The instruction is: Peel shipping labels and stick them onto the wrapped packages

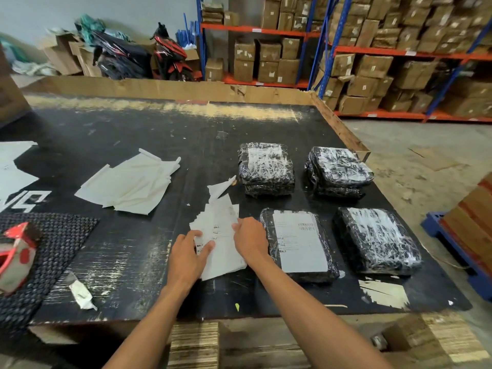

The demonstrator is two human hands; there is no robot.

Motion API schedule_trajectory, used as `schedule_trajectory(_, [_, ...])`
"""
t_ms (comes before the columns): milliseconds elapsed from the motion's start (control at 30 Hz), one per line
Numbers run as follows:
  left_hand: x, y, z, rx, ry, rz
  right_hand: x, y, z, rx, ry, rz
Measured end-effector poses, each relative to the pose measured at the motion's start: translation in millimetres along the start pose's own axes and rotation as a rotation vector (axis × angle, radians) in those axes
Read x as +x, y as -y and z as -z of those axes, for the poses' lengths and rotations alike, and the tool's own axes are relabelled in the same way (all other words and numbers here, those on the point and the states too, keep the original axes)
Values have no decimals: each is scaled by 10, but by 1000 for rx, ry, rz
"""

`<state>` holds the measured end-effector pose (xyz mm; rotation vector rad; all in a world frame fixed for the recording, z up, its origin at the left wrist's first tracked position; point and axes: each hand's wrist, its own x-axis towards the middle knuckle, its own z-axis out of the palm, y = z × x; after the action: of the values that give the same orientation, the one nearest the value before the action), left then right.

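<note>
Four black wrapped packages lie in a two-by-two block on the black table (133, 134). The near-left package (299, 243) carries a flat white shipping label. The near-right package (378, 239), the far-left package (266, 167) and the far-right package (338, 169) show glossy wrap over white patches. A stack of white shipping labels (222, 235) lies left of the near-left package. My left hand (190, 253) rests on the stack's left edge with the thumb on the paper. My right hand (251, 239) pinches the stack's right edge, fingers curled on it.
Peeled backing sheets (130, 183) lie spread on the table's middle left. A black studded mat (61, 235) with a red tape dispenser (16, 254) sits at the near left. Paper scraps (383, 292) dot the near edge. Shelving with cardboard boxes (372, 67) stands behind.
</note>
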<state>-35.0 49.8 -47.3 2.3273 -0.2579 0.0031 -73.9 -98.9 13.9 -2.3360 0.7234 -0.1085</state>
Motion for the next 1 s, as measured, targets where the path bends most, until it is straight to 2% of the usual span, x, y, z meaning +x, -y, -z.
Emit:
schedule_trajectory(100, [18, -9, 10, -25, -4, 22, -8, 26, 127, -41, -53, 46])
schedule_trajectory(200, [14, -183, 103, -123, -15, 69, 91, 28, 302, -34, -39, 61])
schedule_trajectory(267, [21, -376, 226, -248, -52, 49, 145, 56, 506, -78, 77, 128])
schedule_trajectory(333, [52, -536, 375, -398, -41, -8, 170, 91, 764, -114, 296, 253])
schedule_trajectory(400, [94, -622, 519, -528, 43, -69, 161, 116, 1000, -145, 473, 353])
schedule_trajectory(433, [103, -658, 578, -589, 101, -70, 161, 107, 1081, -138, 508, 385])
schedule_trajectory(500, [79, -713, 636, -695, 179, -20, 171, 62, 1164, -15, 434, 403])
schedule_trajectory(567, [19, -762, 626, -814, 176, 67, 169, 4, 1208, 272, 295, 315])
schedule_trajectory(600, [-3, -779, 609, -882, 157, 118, 164, -40, 1217, 430, 273, 240])
schedule_trajectory(667, [-35, -813, 579, -1007, 111, 225, 139, -141, 1204, 621, 341, 114])
schedule_trajectory(767, [-66, -894, 535, -1143, 77, 314, 70, -235, 1136, 747, 454, 57])
schedule_trajectory(867, [-120, -973, 492, -1161, 81, 281, 48, -252, 1102, 902, 363, 14])
schedule_trajectory(1000, [-123, -972, 487, -1099, 49, 283, 57, -266, 1147, 792, 366, 55])
